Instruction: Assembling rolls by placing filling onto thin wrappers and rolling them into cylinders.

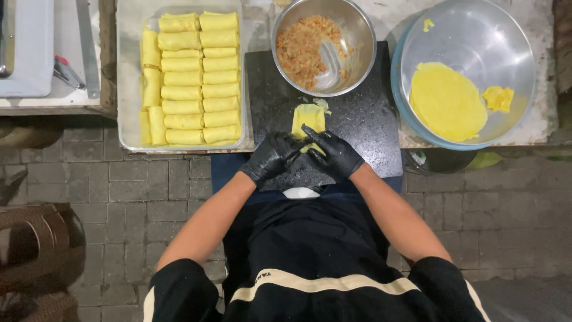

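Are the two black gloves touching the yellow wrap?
Touching. The head view shows the left hand and right hand with fingertips pressed on the near end of the wrap.

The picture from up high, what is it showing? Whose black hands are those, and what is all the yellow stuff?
A camera worn on a person's head looks straight down at their own arms. Both hands wear black gloves: the left hand and right hand press together on a yellow wrapper they are folding on a dark board. To one side, a clear tray holds rows of finished yellow rolls. Above the board a metal bowl holds chopped filling. A big clear bowl holds flat yellow wrappers.
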